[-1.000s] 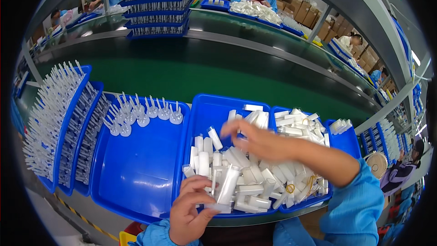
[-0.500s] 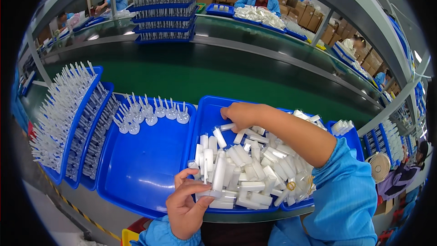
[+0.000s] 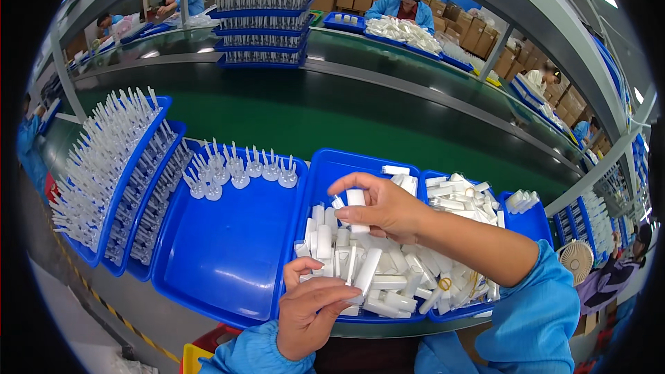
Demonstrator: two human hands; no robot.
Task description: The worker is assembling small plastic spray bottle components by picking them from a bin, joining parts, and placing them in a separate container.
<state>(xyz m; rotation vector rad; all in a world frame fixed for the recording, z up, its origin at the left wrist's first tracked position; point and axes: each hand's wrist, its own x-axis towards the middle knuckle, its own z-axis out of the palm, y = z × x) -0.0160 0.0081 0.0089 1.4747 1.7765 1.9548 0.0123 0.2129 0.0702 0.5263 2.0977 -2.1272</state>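
Broadly, the scene is filled by a green conveyor belt (image 3: pixel 228 114) running across the workstation, with blue racks of upright white pieces (image 3: pixel 104 166) stacked at the person's left. Next in size, an open blue tray (image 3: pixel 222 263) is seen in front, mostly bare, with a short row of white nozzle-like parts (image 3: pixel 239 170) standing along its far edge. Just to its right, a second blue tray (image 3: pixel 325 173) is heaped with small white rectangular pieces (image 3: pixel 388 273), and a third heap (image 3: pixel 457 194) lies in the tray beyond it. The right hand (image 3: pixel 384 208) is raised above the heap, and one white piece (image 3: pixel 357 202) is pinched between thumb and fingers; its long axis is held roughly upright, tilted slightly away from the person. The left hand (image 3: pixel 312 308) is rested at the near rim of the same tray, its fingers closed loosely on another white piece (image 3: pixel 367 273) whose long axis runs diagonally up and to the right, toward the right hand. The held piece thus lies above and a little beyond the left hand, with the bare tray off to the left of both; the left hand is the nearer one to that bare tray. Other workers in blue are seen at benches across the belt.
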